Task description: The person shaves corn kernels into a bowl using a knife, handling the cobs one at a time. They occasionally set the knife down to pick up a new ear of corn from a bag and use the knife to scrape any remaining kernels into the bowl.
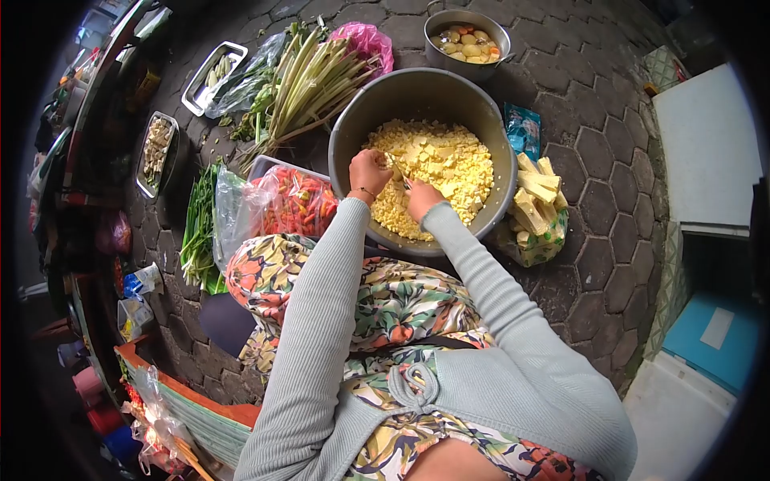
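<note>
My left hand is closed, fingertips pinched together, over the left side of a big grey pot. Whatever it pinches is too small to make out. Close by on its right, my right hand is wrapped round a small knife, whose thin blade points up toward the left fingertips. Below both hands, the pot holds a heap of diced yellow food, with larger flat pieces on top. Right of the pot, long pale-yellow blocks stick out of an open plastic bag.
A pot of peeled potatoes and orange pieces stands behind. Leafy stalks, a pink bag, a tray of red chillies and green onions lie left. Two metal trays are farther left. A blue packet lies right.
</note>
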A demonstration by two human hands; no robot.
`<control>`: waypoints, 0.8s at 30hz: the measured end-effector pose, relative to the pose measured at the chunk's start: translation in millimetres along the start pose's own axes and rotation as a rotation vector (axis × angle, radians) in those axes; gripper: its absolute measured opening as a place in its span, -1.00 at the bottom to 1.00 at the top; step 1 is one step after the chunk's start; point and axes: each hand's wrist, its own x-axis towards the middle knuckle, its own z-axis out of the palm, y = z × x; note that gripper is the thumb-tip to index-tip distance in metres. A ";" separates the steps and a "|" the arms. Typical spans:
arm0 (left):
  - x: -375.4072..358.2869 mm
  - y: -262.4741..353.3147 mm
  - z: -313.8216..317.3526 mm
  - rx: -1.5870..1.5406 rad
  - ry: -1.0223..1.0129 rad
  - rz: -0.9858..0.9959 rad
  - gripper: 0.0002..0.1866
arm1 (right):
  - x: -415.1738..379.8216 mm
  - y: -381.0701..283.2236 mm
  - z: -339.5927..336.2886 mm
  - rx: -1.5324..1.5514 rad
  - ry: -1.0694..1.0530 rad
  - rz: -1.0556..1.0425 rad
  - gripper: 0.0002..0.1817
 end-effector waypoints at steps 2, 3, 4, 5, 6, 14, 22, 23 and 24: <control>1.0 1.8 0.6 -0.036 0.025 -0.008 -0.70 | -11.4 6.7 -8.0 0.020 0.014 -0.001 -0.69; 1.0 0.7 0.8 -0.021 -0.005 -0.003 -0.68 | -16.4 9.2 -10.5 0.059 0.026 0.022 -0.70; -1.2 1.6 0.7 -0.019 -0.010 -0.011 -0.68 | -21.6 7.9 -12.4 0.102 0.035 0.046 -0.70; -2.4 3.8 0.9 -0.030 -0.006 -0.021 -0.68 | -21.4 6.4 -12.6 0.107 0.028 0.042 -0.70; -2.6 6.9 0.9 -0.041 -0.001 -0.025 -0.68 | -19.3 6.8 -8.1 0.113 0.028 0.044 -0.70; -3.7 10.3 0.7 0.001 0.012 0.002 -0.64 | -6.1 -6.7 -4.5 0.030 0.095 0.010 -0.70; -4.4 13.4 -0.4 0.032 0.030 0.013 -0.64 | -0.4 -7.7 -2.9 0.022 0.067 0.066 -0.71; -5.0 14.2 -0.7 0.030 0.035 0.027 -0.64 | 0.3 -6.9 -2.0 0.019 0.061 0.072 -0.71; -6.0 15.1 -0.7 0.027 0.039 0.040 -0.64 | 1.4 -6.1 -1.0 0.017 0.059 0.076 -0.71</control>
